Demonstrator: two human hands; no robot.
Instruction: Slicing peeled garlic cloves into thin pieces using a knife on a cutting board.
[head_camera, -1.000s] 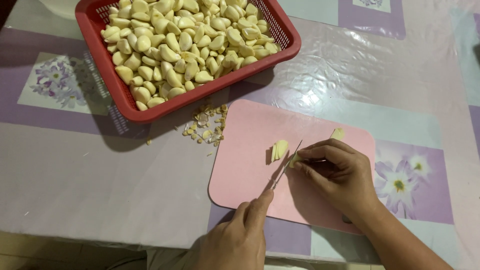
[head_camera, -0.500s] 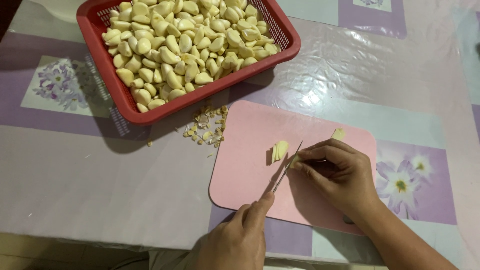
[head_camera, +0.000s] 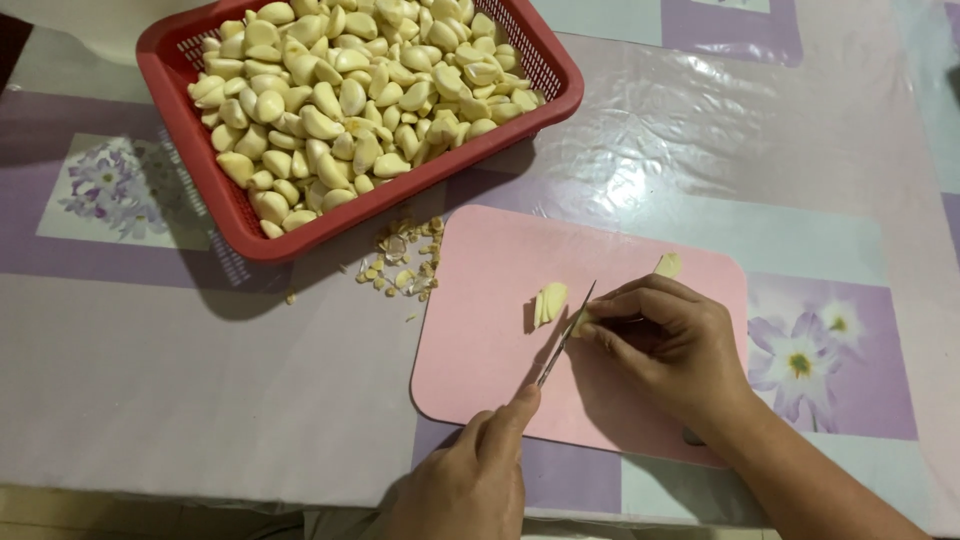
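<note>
On a pink cutting board (head_camera: 478, 350), my right hand (head_camera: 672, 340) pins a garlic clove (head_camera: 580, 322) with its fingertips; the fingers mostly hide the clove. My left hand (head_camera: 468, 482) grips a small knife (head_camera: 563, 338) from below, index finger along the spine, with the blade against the clove. A small stack of cut garlic slices (head_camera: 549, 303) lies just left of the blade. Another garlic piece (head_camera: 668, 265) lies on the board beyond my right hand.
A red plastic basket (head_camera: 205, 175) heaped with peeled garlic cloves (head_camera: 350, 90) stands at the back left. Garlic trimmings (head_camera: 405, 265) lie scattered between basket and board. A purple floral plastic cloth (head_camera: 800, 170) covers the table, and its front edge runs along the bottom.
Almost nothing differs: the knife stays at the clove and both hands hold their places. The view has shifted only slightly.
</note>
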